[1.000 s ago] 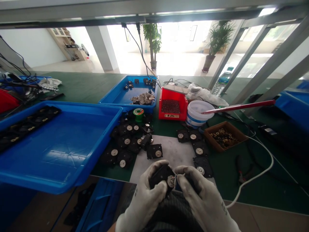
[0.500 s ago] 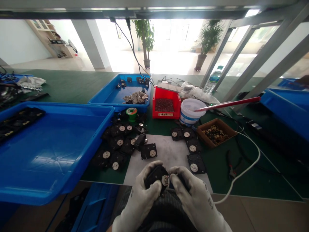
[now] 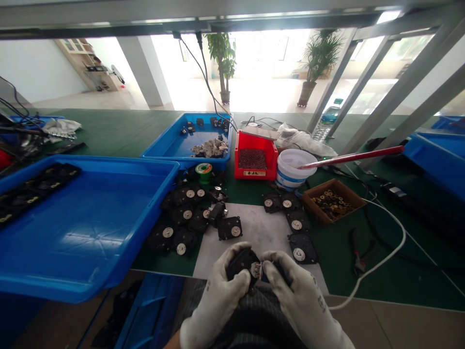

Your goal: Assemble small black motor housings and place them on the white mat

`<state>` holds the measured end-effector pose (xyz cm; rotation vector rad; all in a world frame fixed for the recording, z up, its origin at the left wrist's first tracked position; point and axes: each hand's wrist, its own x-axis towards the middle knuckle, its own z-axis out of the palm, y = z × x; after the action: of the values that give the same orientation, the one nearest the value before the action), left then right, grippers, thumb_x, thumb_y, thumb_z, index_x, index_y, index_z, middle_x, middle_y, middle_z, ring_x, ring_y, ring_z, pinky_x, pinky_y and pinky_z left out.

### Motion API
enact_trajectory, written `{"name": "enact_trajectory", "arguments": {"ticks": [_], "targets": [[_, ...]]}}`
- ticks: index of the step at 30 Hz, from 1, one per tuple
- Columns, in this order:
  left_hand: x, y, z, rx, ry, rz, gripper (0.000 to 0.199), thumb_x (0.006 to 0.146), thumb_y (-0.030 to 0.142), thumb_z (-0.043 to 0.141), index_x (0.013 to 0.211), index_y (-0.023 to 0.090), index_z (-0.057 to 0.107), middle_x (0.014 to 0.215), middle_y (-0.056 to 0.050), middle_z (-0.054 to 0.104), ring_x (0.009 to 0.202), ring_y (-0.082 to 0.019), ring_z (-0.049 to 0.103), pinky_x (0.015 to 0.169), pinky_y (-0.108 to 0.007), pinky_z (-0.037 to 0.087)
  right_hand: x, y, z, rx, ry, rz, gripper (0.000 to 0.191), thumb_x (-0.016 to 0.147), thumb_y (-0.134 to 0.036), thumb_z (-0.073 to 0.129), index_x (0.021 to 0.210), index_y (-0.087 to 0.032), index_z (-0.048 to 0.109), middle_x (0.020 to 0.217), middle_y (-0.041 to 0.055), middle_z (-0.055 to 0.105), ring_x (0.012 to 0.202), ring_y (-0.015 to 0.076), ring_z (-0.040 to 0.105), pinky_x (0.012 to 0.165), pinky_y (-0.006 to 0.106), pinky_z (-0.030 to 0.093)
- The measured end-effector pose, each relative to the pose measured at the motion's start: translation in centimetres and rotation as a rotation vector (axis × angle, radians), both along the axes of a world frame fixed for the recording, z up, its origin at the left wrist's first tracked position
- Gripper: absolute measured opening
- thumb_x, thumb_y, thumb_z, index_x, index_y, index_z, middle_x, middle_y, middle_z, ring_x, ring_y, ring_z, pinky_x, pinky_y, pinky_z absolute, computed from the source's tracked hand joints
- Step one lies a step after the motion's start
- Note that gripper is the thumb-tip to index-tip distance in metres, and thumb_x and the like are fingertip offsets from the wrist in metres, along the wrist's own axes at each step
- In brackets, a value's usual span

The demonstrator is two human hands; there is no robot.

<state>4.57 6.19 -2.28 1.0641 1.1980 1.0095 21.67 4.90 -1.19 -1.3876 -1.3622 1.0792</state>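
Note:
My left hand (image 3: 227, 278), in a white glove, is closed around a flat black housing (image 3: 238, 265) with a silver metal piece (image 3: 255, 269) on its right side. At that metal piece the gloved fingers of my right hand (image 3: 286, 276) are pinched together. Something dark shows under the right fingers, but I cannot make out what it is. Both hands are above my lap at the table's front edge. Just beyond them, a similar black housing with a silver disc (image 3: 230, 228) lies on a white sheet (image 3: 254, 218).
More black housings lie left (image 3: 174, 213) and right (image 3: 302, 248) of the sheet. Blue trays (image 3: 119, 189), a solder spool (image 3: 204, 173), a red bin (image 3: 255, 167), a white bucket (image 3: 295, 169), a cardboard box of brass-coloured parts (image 3: 332, 201) and pliers (image 3: 359, 257) surround the work area.
The whole scene has shifted slightly to the right as the camera turned. The housing in my left hand looks a little more tilted, and my right fingers remain at its metal piece.

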Motion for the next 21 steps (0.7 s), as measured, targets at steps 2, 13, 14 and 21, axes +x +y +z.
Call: {"name": "enact_trajectory", "arguments": {"ticks": [2,13,14,21], "targets": [[0.1,0.1,0.0,-0.002,-0.006,-0.006,0.050,0.078,0.026,0.069,0.127,0.016,0.069,0.119,-0.011,0.077,0.114,-0.033,0.069,0.098,-0.040,0.056,0.2,0.1,-0.2,-0.010,-0.008,0.020,0.024,0.101,-0.043,0.059,0.102,-0.023,0.071,0.090,0.0051,0.078,0.086,0.0216,0.077,0.078,0.025,0.061],[0.1,0.1,0.6,-0.012,0.004,-0.006,0.050,0.077,0.027,0.068,0.125,0.015,0.069,0.115,-0.010,0.077,0.109,-0.030,0.071,0.095,-0.036,0.057,0.8,0.2,-1.0,-0.043,-0.069,0.107,0.026,0.104,-0.045,0.052,0.108,-0.024,0.067,0.094,0.0050,0.076,0.093,0.0210,0.075,0.082,0.025,0.060],[0.2,0.3,1.0,-0.019,0.009,-0.005,0.050,0.076,0.027,0.068,0.125,0.015,0.070,0.116,-0.010,0.077,0.109,-0.029,0.070,0.093,-0.035,0.058,0.8,0.4,-0.8,-0.038,-0.055,0.103,0.025,0.104,-0.045,0.052,0.107,-0.024,0.067,0.094,0.0047,0.075,0.093,0.0209,0.075,0.082,0.025,0.060],[0.9,1.8,3.9,-0.020,0.028,0.007,0.054,0.073,0.025,0.066,0.126,0.015,0.069,0.093,-0.004,0.073,0.069,-0.017,0.065,0.059,-0.025,0.055,1.1,1.8,1.6,0.072,-0.150,0.032,0.023,0.103,-0.041,0.056,0.104,-0.025,0.071,0.090,0.0030,0.078,0.084,0.0185,0.076,0.080,0.024,0.059]]}}
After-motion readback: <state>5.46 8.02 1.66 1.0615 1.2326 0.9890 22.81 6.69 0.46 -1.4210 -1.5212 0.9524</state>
